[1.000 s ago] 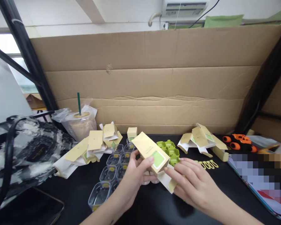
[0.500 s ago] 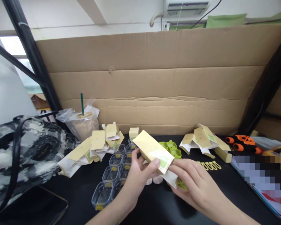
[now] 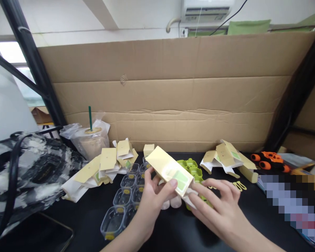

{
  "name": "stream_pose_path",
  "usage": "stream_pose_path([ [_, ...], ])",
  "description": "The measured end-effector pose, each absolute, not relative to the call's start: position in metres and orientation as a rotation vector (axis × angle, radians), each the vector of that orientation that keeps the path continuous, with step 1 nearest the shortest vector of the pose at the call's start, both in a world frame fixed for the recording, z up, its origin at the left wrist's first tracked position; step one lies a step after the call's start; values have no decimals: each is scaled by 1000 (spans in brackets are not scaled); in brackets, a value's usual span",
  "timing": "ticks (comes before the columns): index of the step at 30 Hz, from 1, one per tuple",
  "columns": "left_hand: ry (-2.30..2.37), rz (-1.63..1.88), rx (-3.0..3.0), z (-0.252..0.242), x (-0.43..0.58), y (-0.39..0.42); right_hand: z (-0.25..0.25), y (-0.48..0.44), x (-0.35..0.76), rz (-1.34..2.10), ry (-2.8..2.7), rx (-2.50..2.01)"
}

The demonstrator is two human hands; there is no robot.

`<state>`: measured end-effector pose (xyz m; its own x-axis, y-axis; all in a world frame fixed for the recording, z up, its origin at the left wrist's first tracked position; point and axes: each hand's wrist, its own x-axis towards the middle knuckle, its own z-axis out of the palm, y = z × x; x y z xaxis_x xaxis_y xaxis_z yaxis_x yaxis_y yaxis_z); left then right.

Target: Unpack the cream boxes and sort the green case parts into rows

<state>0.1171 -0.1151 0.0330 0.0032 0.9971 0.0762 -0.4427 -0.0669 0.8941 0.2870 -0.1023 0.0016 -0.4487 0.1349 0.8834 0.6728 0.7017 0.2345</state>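
A pale yellow box point(image 3: 168, 166) with a green label is tilted above the middle of the black table, and my left hand point(image 3: 156, 192) is closed around its lower left side, thumb on the label. My right hand point(image 3: 217, 203) is at the box's lower right end, its fingers apart beside a white flap point(image 3: 191, 202). Whether its fingertips touch the flap is hard to tell. Below and behind the box are lime green moulded cups point(image 3: 195, 171) and small whitish rounded pieces point(image 3: 175, 201). Clear square containers point(image 3: 114, 220) stand in two rows left of my left hand.
Opened yellow cartons point(image 3: 107, 162) lie at the back left, more point(image 3: 228, 155) at the back right. Around them are a bagged drink point(image 3: 91, 143), a fluffy bag point(image 3: 36, 171), a phone point(image 3: 42, 234), an orange toy car point(image 3: 270, 161) and yellow-green rings point(image 3: 240, 186).
The fingers of my right hand have spread and lifted off the box's end. More of the green label shows. The camera view has shifted slightly.
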Motion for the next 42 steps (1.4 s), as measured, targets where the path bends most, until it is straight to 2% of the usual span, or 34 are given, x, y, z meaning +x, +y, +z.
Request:
stream_pose_path([
  [7, 807, 1409, 902, 29, 119, -116, 6, -106, 276, -591, -1913, -736],
  [12, 786, 1380, 875, 30, 113, -113, 7, -105, 281, -698, -2045, -479],
  [18, 934, 1368, 869, 33, 109, -107, 13, -100, 295, -915, -2072, -551],
  [29, 975, 1474, 909, 19, 117, -104, 24, -113, 289, -926, -2243, -354],
  [38, 885, 1359, 897, 28, 109, -104, 79, -25, 415, -904, -2001, -843],
  [42, 827, 1265, 958, 22, 106, -99, 82, 16, 488, -909, -1992, -907],
])
